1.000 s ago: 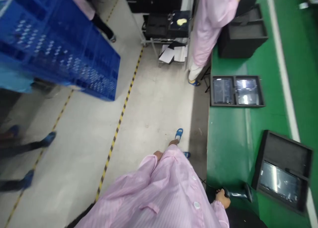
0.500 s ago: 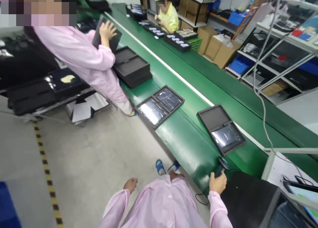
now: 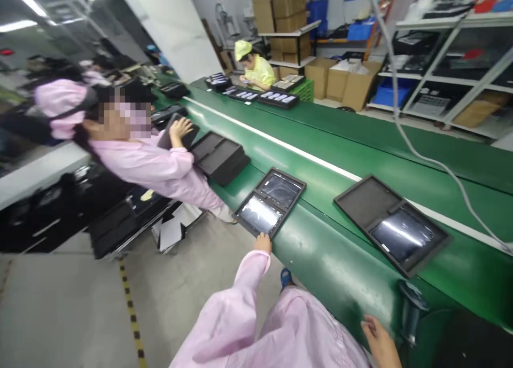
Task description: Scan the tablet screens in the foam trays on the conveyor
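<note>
My left hand (image 3: 263, 243) reaches to the near corner of a black foam tray (image 3: 274, 233) and closes its fingers on the rim. Two glossy dark screen panels lie in that tray, a panel (image 3: 259, 214) in the near pocket and another panel (image 3: 281, 189) in the far one. At the lower right, my right hand (image 3: 379, 338) is held over the bench with fingers apart, holding nothing. Beside it stands a dark handheld scanner (image 3: 412, 306). A second foam tray (image 3: 352, 218) lies further right, with one panel (image 3: 404, 234) and one bare pocket.
A co-worker in pink (image 3: 148, 162) stands at the left, holding a dark tray beside a stack of foam trays (image 3: 220, 157). Across the green conveyor (image 3: 320, 138) sits a person in yellow (image 3: 258, 71). A grey cable (image 3: 433, 162) hangs at the right.
My left hand has moved from beside my body up to the tray's corner. My right hand has let go of the scanner. The view has shifted, showing more of the room.
</note>
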`<control>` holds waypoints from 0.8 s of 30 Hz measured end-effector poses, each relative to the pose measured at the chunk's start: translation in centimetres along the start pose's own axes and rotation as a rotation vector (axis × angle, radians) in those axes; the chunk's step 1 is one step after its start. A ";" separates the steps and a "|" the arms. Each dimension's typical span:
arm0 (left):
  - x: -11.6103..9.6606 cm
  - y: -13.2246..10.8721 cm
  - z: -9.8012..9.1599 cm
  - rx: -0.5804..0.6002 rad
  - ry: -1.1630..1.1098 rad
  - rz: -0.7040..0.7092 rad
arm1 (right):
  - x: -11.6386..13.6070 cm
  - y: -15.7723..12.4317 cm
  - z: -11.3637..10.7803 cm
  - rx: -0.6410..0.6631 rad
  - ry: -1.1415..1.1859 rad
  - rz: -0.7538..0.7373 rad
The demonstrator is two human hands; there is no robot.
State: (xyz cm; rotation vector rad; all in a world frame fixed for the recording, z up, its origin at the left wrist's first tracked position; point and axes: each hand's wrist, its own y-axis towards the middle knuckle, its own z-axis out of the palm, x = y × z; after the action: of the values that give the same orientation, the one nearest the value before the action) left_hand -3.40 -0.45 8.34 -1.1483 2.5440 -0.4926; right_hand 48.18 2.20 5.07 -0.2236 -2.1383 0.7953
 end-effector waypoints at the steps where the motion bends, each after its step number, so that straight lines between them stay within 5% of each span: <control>1: 0.1 0.8 -0.7 0.035 0.031 0.025 | 0.3 -1.2 0.7 -0.008 0.017 0.019; 5: -1.5 1.5 -1.3 0.188 0.127 0.182 | 3.2 -5.5 5.9 -0.080 0.226 0.100; 10: -11.5 0.1 2.4 0.398 0.116 0.548 | 9.4 -6.0 15.4 -0.167 0.716 0.298; 13: -15.5 0.4 2.4 0.499 -0.027 0.819 | 12.5 -4.5 20.5 -0.268 0.672 0.333; 15: -14.8 2.3 0.8 0.427 -0.094 0.937 | 14.0 -3.8 23.4 -0.343 0.605 0.340; 18: -10.0 7.9 -1.7 0.220 0.111 0.959 | 15.1 -3.6 27.0 -0.424 0.598 0.374; 21: -5.0 13.3 -2.5 0.273 0.390 0.938 | 14.9 -4.2 29.3 -0.474 0.592 0.446; 24: -2.2 15.6 -2.3 0.241 0.420 1.083 | 13.4 -6.2 30.8 -0.539 0.593 0.562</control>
State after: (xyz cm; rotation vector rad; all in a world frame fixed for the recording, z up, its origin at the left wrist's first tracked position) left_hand -13.18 11.33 4.05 0.5129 2.8357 -0.7291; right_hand 16.90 -11.41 3.30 -1.2214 -1.6724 0.3512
